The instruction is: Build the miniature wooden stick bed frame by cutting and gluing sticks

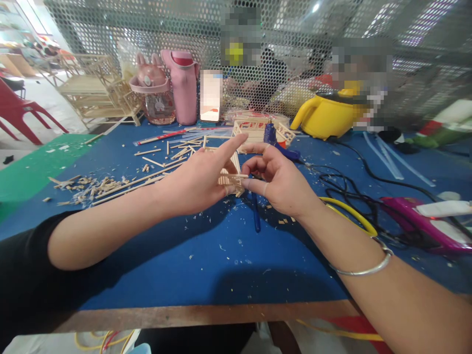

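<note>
At the centre of the frame, the left hand (199, 179) and the right hand (282, 179) are pinching a small stick frame (232, 179) between their fingertips, above the blue table (206, 255). Loose sticks (125, 184) are lying at centre left, and a glue gun (271, 133) is standing just behind the hands.

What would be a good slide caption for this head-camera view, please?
Left hand and right hand hold a small stick frame above a blue table strewn with wooden sticks.
</note>
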`<state>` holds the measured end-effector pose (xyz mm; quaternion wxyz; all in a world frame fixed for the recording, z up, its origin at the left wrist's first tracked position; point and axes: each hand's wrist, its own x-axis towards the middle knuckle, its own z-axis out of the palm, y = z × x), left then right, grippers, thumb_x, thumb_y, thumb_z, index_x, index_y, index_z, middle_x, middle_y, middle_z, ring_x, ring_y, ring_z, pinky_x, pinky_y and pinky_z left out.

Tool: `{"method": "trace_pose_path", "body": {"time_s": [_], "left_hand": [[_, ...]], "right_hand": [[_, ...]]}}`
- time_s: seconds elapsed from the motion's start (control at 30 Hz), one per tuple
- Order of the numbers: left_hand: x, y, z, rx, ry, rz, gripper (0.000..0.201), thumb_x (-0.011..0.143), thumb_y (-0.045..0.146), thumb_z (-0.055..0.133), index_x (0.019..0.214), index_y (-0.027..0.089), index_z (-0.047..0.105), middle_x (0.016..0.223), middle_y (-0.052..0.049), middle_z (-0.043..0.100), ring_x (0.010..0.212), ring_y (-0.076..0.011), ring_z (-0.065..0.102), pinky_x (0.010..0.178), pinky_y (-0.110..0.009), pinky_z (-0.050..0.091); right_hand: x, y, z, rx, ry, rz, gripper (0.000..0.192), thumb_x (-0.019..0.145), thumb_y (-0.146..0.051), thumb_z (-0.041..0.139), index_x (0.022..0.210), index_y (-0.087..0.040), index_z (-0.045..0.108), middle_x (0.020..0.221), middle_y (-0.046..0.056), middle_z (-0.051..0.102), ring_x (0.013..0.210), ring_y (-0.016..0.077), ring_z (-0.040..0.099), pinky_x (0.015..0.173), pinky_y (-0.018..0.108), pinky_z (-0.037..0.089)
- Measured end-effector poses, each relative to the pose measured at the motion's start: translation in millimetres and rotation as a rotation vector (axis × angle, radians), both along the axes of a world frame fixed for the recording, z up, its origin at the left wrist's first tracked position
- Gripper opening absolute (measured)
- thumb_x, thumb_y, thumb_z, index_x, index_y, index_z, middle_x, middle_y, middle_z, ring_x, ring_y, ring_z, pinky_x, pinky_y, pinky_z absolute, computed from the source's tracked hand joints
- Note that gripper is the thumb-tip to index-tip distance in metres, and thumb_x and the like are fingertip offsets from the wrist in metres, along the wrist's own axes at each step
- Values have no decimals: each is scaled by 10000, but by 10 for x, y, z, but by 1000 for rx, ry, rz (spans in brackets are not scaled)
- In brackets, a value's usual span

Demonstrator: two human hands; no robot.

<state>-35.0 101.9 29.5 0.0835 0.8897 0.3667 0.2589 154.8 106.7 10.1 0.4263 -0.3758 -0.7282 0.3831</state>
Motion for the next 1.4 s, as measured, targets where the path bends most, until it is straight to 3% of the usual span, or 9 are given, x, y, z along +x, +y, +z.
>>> {"method": "trace_pose_path", "body": {"time_s": [0.23, 0.63, 0.83, 0.97, 1.4], "left_hand": [[68, -59, -28, 25, -76, 59, 724, 785, 192, 540, 1436, 152, 226, 1009, -76, 700, 965, -207, 642, 922, -413, 449], [129, -90, -20, 4, -108, 139, 704, 767, 148, 533, 1419, 150, 267, 945, -54, 718, 891, -188, 660, 921, -411, 453], [88, -83, -20, -3, -99, 81, 760, 737, 152, 528, 1435, 135, 228, 991, -75, 701, 936, -208, 644, 875, -390, 481], [101, -107, -39, 19, -53, 96, 760, 717, 121, 507, 1426, 141, 236, 1052, -93, 672, 984, -226, 622, 914, -436, 457], [143, -76, -130, 116, -114, 97, 694, 787, 152, 515, 1421, 169, 234, 976, -63, 682, 944, -198, 632, 919, -432, 446]], "right_hand": [[-8, -5, 6, 14, -13, -3, 487, 697, -174, 682, 1122, -236, 451, 764, -48, 542, 735, 126, 551, 728, 305, 471], [-37, -29, -7, 52, -27, -45, 459, 714, -178, 662, 1125, -223, 463, 769, -35, 551, 746, 137, 555, 746, 322, 467], [-38, -50, 0, 214, -152, -67, 430, 765, -159, 606, 1153, -239, 440, 804, -25, 553, 810, 149, 563, 820, 342, 454], [-18, -59, 38, 300, -276, -80, 468, 763, -122, 581, 1191, -223, 419, 826, -15, 557, 831, 161, 571, 854, 354, 442], [-11, -77, 53, 323, -316, -92, 514, 765, -112, 574, 1236, -211, 392, 838, -10, 562, 846, 163, 580, 866, 353, 442]]}}
